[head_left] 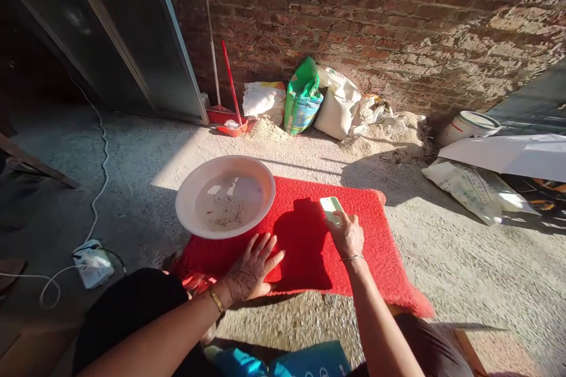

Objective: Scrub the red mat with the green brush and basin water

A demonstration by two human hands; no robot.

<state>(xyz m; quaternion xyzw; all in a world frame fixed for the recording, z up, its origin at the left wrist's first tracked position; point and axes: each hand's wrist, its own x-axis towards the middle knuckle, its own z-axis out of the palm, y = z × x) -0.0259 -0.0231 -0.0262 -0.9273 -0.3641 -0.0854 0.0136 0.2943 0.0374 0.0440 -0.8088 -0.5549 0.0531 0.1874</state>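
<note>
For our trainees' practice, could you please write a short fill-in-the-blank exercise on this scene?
The cloth beneath the left hand is coloured ____.
The right hand holds an object coloured pale ____.
The round basin stands nearer the ____ hand.
The rear wall is built of ____.
Missing words: red; green; left; bricks.

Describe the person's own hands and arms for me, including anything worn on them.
The left hand is ungloved, with a flat gold-coloured bangle at its wrist. The right hand is ungloved too, with a thin silvery bracelet at its wrist. No sleeves show on either forearm.
</note>
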